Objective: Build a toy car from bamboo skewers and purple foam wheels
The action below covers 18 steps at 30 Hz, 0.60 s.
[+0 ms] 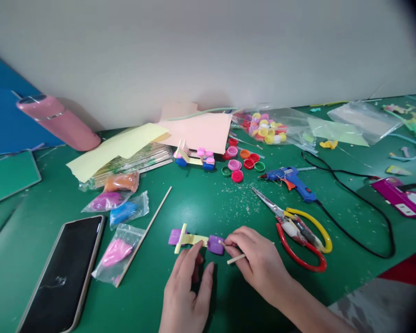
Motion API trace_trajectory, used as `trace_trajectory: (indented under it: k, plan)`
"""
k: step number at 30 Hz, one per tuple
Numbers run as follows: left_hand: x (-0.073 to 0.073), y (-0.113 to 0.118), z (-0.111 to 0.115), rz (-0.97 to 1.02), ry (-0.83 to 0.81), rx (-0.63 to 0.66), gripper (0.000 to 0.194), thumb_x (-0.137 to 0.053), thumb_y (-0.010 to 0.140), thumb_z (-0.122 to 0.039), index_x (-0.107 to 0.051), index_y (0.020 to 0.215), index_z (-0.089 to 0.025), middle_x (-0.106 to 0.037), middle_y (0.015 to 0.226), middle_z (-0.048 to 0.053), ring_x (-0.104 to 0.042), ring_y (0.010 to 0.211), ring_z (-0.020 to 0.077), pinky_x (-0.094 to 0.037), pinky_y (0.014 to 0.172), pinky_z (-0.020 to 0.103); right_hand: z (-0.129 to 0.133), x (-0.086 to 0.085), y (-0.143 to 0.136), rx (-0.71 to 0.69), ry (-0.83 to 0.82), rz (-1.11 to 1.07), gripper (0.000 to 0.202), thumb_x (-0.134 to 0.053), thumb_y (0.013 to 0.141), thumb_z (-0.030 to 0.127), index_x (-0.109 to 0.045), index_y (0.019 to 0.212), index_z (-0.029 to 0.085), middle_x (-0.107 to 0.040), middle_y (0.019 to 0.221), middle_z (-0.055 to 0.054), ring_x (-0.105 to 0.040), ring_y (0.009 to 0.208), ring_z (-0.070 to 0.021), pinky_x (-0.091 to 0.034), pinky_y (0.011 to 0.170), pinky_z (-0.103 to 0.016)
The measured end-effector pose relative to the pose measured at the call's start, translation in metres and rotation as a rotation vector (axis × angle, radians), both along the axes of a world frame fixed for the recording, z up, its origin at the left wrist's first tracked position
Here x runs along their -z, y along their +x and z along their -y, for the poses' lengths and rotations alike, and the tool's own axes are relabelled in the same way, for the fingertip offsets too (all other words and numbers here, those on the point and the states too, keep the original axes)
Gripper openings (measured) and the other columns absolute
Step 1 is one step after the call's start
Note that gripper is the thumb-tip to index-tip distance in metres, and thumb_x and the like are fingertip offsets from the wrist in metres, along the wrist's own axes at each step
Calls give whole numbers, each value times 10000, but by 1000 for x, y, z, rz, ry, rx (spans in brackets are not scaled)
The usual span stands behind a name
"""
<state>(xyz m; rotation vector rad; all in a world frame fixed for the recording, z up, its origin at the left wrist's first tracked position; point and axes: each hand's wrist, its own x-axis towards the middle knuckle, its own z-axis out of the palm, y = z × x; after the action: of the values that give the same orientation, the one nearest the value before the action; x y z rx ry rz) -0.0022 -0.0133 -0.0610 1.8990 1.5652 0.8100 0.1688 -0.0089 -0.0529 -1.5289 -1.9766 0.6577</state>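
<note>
Head view: with left hand thumb wide and fingertip on the pale strip, near middle, right hand narrow at the purple block (can't tell about gripping the stick), tbh just press lightly and avoid twisting the block.

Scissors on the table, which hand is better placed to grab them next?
Probably the right hand: the scissors lie just to its right. The left hand is farther away, touching the purple-and-yellow model. The right holds a stick, which may need setting down.
</note>
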Motion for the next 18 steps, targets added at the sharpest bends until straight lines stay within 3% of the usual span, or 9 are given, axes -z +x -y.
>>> trace_trajectory:
  k: [9, 13, 18]
  plan:
    - [3, 0, 13, 77, 42, -4, 295, -538, 792, -227, -548, 1085, -188, -587, 791, 34, -594, 678, 162, -500, 598, 252, -1, 12, -4, 11, 43, 76, 134, -469, 845, 166, -591, 881, 205, -599, 827, -45, -561, 752, -182, -441, 648, -280]
    - [-1, 2, 20, 167, 78, -33, 217, -521, 797, -202, -581, 1005, -213, -597, 830, 45, -585, 707, 173, -484, 609, 256, 0, 2, 3, 3, 7, 60, 137, -460, 852, 157, -583, 837, 215, -574, 878, -40, -556, 745, -162, -431, 631, -261]
    - [-17, 3, 22, 221, -22, 145, 125, -471, 828, -200, -579, 766, -210, -573, 686, 19, -549, 602, 145, -445, 549, 229, 11, -28, 10, -324, -112, 8, 110, -479, 864, 186, -568, 811, 221, -607, 762, 8, -564, 686, -135, -412, 604, -229]
